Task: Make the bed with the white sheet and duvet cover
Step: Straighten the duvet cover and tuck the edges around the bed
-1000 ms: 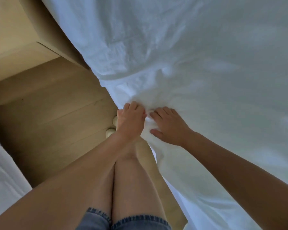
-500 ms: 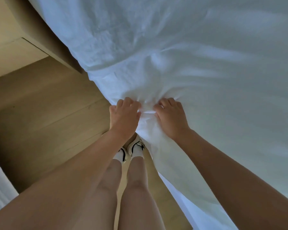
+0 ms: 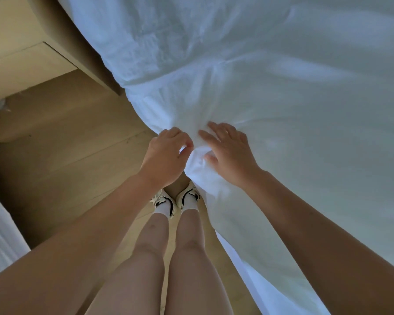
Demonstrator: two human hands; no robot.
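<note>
A white duvet cover [image 3: 271, 92] lies spread over the bed and fills the upper right of the head view. Its near corner is bunched into folds at the bed's edge. My left hand [image 3: 165, 159] grips that bunched corner with curled fingers from the left. My right hand [image 3: 229, 153] rests on the same bunch from the right, fingers spread and only slightly bent, thumb pressing the fabric. The two hands are almost touching. The mattress and sheet beneath the cover are hidden.
A light wooden bedside unit [image 3: 21, 53] stands at the upper left against the bed. Wooden floor [image 3: 66, 155] runs between it and me. My legs and white shoes [image 3: 175, 201] stand close to the bed's edge. More white fabric [image 3: 0, 242] shows at the far left.
My right hand has loosened from a curled grip to spread fingers laid on the fabric. The left hand keeps its hold. The view has shifted slightly, both hands staying at the corner.
</note>
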